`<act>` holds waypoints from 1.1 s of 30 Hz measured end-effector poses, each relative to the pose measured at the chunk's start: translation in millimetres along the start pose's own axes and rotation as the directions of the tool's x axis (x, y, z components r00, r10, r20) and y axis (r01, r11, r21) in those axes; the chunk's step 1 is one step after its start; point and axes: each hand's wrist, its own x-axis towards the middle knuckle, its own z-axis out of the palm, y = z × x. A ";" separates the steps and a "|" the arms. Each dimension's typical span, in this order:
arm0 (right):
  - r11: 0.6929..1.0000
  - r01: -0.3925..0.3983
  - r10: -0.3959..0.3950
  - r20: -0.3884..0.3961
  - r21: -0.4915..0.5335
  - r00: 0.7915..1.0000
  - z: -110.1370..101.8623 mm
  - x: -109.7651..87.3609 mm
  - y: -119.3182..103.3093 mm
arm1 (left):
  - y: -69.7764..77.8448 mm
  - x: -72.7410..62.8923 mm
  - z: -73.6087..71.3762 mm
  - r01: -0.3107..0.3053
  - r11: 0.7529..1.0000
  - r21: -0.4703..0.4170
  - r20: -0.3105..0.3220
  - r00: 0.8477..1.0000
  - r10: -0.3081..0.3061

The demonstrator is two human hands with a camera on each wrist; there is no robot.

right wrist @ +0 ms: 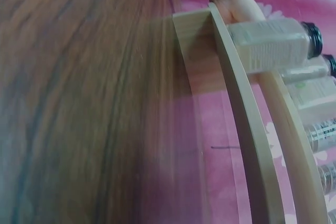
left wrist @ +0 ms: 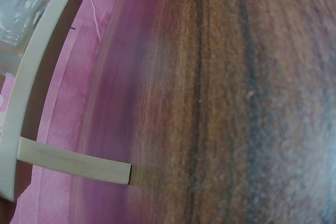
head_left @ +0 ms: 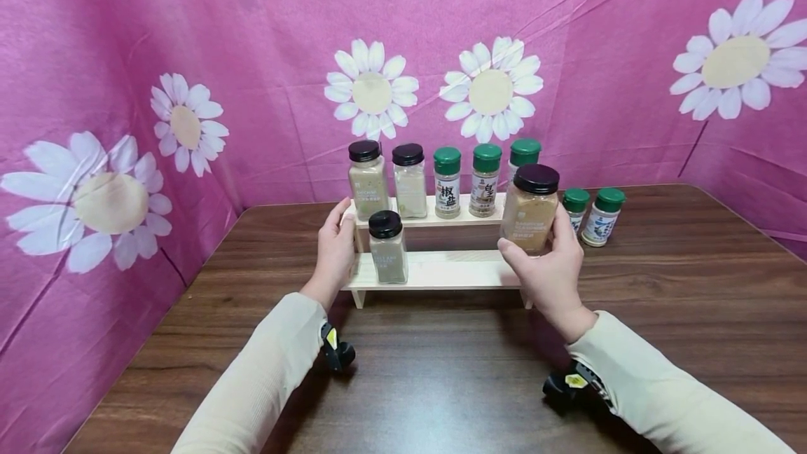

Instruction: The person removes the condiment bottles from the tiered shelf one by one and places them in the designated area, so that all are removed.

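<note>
My right hand [head_left: 551,268] has its fingers and thumb curled round a black-capped spice jar [head_left: 529,219] of orange-tan powder, holding it upright over the right end of the two-tier wooden rack [head_left: 450,275]. That jar partly hides a green-capped shaker [head_left: 525,151] on the upper tier behind it. My left hand [head_left: 334,251] is at the rack's left end, fingers pointing up beside the upper tier; the fingertips are partly hidden, so I cannot tell whether they grip the wood. Just beside them on that tier stands a black-capped jar of greenish seasoning [head_left: 369,184], then a paler black-capped jar [head_left: 412,193] and two green-capped shakers with printed labels [head_left: 447,186]. On the lower tier, a black-capped jar of greyish powder [head_left: 389,258] stands upright near the left end. Two more green-capped shakers [head_left: 601,223] stand on the dark wooden table [head_left: 416,377], right of the rack, one partly behind my right hand.
</note>
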 end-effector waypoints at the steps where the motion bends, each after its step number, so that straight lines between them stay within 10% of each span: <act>1: 1.000 0.005 -0.005 -0.006 -0.004 1.000 -2.0 1.0 0.4 | 0.0 -0.1 -0.1 0.002 1.000 0.003 0.000 1.000 -0.002; 16: 0.993 0.033 -0.049 -0.138 -0.116 0.989 -30.6 18.5 10.4 | -1.2 -1.4 -2.8 -0.036 0.995 0.090 0.015 0.999 0.035; 33: 0.958 -0.158 0.092 -0.268 -0.239 0.959 -72.4 45.9 36.4 | 1.5 -3.6 -2.3 -0.066 0.993 0.094 0.010 0.998 0.065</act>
